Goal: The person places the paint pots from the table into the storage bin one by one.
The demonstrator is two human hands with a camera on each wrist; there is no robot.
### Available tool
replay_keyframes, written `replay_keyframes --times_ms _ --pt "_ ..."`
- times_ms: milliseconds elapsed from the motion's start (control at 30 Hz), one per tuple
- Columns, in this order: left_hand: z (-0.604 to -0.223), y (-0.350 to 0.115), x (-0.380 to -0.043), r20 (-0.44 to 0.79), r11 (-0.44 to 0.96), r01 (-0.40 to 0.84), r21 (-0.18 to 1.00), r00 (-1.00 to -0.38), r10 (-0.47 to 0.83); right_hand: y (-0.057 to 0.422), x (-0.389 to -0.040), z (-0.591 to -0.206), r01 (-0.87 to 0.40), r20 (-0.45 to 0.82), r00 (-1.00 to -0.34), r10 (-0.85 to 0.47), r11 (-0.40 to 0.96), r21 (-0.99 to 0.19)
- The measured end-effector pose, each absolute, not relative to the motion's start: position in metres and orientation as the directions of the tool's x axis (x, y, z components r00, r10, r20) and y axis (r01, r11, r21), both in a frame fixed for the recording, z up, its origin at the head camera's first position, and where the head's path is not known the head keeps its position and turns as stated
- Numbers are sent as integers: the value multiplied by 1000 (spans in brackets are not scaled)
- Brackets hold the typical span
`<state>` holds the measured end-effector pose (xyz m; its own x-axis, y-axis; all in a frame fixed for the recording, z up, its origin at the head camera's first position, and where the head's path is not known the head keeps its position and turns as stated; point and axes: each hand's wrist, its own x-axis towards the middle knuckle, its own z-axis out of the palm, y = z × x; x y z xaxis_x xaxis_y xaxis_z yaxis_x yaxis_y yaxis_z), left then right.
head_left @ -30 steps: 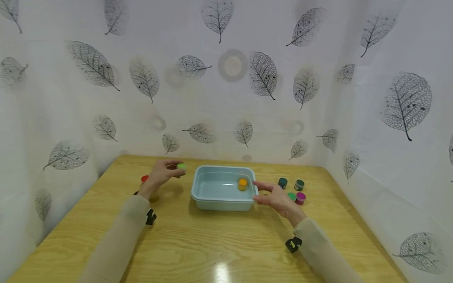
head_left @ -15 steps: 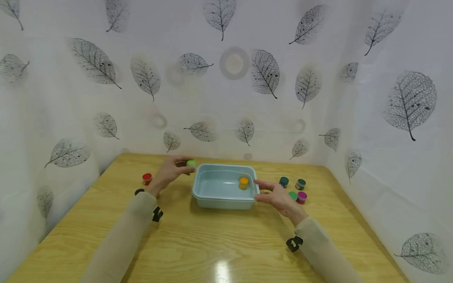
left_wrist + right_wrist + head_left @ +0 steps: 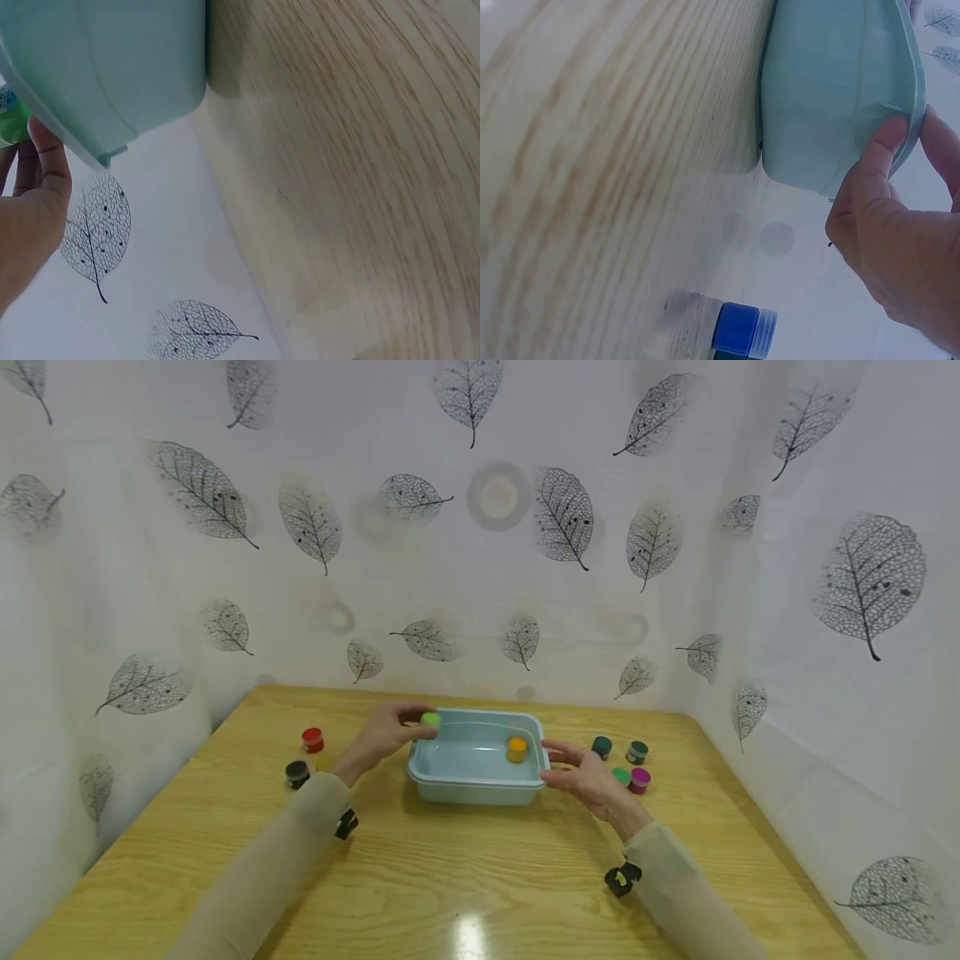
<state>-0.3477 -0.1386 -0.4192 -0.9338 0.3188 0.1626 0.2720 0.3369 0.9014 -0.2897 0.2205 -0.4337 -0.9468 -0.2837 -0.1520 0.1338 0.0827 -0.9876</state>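
Observation:
A light blue plastic box [image 3: 474, 794] stands mid-table, with an orange-lidded paint pot [image 3: 516, 750] inside near its right end. My left hand [image 3: 382, 733] pinches a small light green paint pot [image 3: 431, 720] above the box's left rim. In the left wrist view, the green pot [image 3: 13, 120] shows partly behind the rim, held by the fingertips. At the opposite end, my right hand [image 3: 592, 783] holds the box's right rim. The right wrist view shows that hand [image 3: 900, 225] with one digit against the outer wall and another over the edge.
Left of the box stand a red pot [image 3: 312, 740], a black pot [image 3: 297, 774] and a yellow pot [image 3: 323, 763], partly hidden by the left arm. To the right are several more, including a magenta pot [image 3: 639, 780] and a blue pot [image 3: 736, 328]. A leaf-patterned curtain [image 3: 450, 568] borders the table.
My left hand has moved right with the light green pot, from beside the box to over its left rim. The black and yellow pots have come into view. The right hand keeps its place.

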Motion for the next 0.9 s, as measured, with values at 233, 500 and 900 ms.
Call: replay_keyframes --times_ms 233,500,900 --pt "-421 -122 -348 188 317 320 893 -905 381 221 -288 -433 132 -146 -947 -288 68 -989" --pt "-420 -100 -343 194 337 348 875 -890 413 221 -287 -432 130 -141 -946 -292 57 -990" --pt "-420 -72 -342 83 305 233 923 -898 433 221 -287 -434 124 -140 -947 -288 74 -990"
